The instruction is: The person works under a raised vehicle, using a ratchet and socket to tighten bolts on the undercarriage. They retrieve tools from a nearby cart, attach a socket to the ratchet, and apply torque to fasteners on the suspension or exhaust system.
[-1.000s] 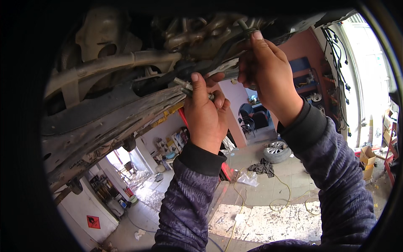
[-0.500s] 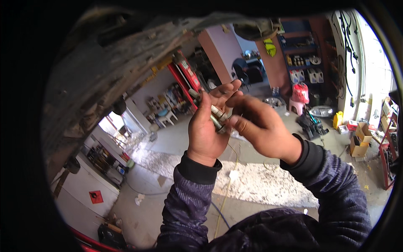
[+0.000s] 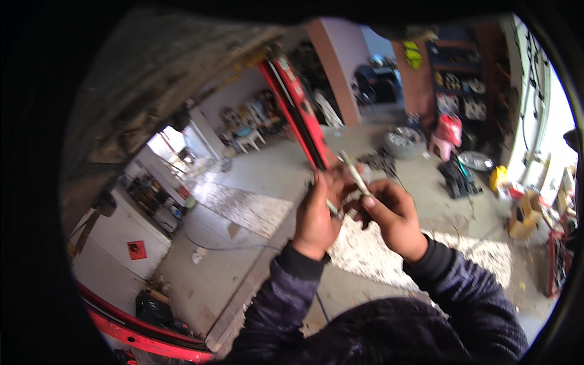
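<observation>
Both hands are raised close together in front of me, below the underside of a vehicle. Pinched in my right hand (image 3: 396,220) is a long, pale metal bolt (image 3: 353,171), tilted with its far end pointing up and to the left. My left hand (image 3: 317,218) is curled palm inward around another metal bolt (image 3: 333,208), whose end shows beside the thumb. The fingers of both hands nearly meet, and blur hides the bolts' finer detail and whether the left hand holds more than one.
The worn vehicle underside (image 3: 140,97) fills the upper left. A red lift post (image 3: 298,109) stands beyond my hands. A red beam (image 3: 146,340) crosses the lower left. Farther off are a wheel (image 3: 404,141), a pink stool (image 3: 441,146) and cardboard boxes (image 3: 524,216).
My right hand has drawn one bolt up out of the group lying in my left hand. Both hands sit lower, and the view has shifted, showing more of the red post.
</observation>
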Demonstrator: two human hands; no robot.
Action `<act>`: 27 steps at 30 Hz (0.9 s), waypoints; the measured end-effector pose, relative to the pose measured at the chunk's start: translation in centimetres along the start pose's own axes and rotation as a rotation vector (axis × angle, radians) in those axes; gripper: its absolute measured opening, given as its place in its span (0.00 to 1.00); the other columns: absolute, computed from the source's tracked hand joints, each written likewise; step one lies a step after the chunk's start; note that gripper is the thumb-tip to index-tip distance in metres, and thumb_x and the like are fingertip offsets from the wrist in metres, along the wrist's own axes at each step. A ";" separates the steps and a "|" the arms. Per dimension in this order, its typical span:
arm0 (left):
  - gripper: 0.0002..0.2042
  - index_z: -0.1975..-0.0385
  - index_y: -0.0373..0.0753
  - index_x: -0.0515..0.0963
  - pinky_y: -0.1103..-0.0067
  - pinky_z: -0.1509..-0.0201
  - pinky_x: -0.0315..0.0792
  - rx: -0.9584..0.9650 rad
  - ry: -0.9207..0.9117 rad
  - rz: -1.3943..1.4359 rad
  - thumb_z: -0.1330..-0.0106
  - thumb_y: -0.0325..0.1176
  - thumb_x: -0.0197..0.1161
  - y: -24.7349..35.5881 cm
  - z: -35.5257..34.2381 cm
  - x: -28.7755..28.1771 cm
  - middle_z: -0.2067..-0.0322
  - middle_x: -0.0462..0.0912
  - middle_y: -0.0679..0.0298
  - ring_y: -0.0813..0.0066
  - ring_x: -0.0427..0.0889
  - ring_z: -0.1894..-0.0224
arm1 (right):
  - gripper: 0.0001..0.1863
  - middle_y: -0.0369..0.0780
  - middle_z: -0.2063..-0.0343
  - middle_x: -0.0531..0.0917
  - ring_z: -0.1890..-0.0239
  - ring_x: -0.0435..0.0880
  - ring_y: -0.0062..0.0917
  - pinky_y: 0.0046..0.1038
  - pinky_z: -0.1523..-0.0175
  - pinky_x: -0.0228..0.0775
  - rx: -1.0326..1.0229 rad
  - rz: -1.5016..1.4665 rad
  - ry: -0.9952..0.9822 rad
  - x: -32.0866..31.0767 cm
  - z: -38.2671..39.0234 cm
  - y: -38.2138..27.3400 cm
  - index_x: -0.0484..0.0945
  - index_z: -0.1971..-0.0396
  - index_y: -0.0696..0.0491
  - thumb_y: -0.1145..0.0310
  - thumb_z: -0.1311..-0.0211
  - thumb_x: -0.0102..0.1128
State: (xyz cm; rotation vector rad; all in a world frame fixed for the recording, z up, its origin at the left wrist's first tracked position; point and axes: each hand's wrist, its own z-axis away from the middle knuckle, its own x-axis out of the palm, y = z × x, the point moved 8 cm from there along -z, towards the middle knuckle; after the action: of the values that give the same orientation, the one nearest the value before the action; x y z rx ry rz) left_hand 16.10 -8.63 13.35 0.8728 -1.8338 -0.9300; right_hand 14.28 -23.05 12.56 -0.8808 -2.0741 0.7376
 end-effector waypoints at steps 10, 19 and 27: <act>0.24 0.39 0.37 0.80 0.78 0.66 0.72 -0.269 0.567 -0.138 0.11 0.53 0.49 -12.0 19.0 -16.4 0.58 0.86 0.62 0.82 0.71 0.75 | 0.12 0.39 0.65 0.86 0.68 0.87 0.21 0.26 0.65 0.81 -0.179 -0.041 -0.115 10.1 -15.2 -2.9 0.77 0.47 0.63 0.73 0.22 0.67; 0.23 0.41 0.37 0.82 0.80 0.71 0.68 -0.615 0.882 -0.440 0.11 0.52 0.49 -9.0 34.9 -26.3 0.64 0.84 0.65 0.83 0.69 0.78 | 0.13 0.38 0.67 0.86 0.69 0.87 0.19 0.23 0.67 0.78 -0.498 -0.159 -0.145 20.0 -22.4 -6.5 0.78 0.49 0.62 0.73 0.24 0.70; 0.27 0.27 0.36 0.76 0.82 0.70 0.65 0.402 0.341 -0.747 0.10 0.51 0.49 21.8 7.9 -11.4 0.55 0.85 0.66 0.87 0.68 0.76 | 0.13 0.39 0.72 0.86 0.72 0.87 0.20 0.26 0.68 0.75 -0.931 0.537 -0.021 21.1 -16.4 -7.2 0.81 0.55 0.60 0.71 0.28 0.75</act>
State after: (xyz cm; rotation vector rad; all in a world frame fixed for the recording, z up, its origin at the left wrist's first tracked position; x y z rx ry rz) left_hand 8.99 13.32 25.10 1.9212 -1.4138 -0.7726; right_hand 14.88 -7.56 35.52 -1.9849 -2.2016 -0.0360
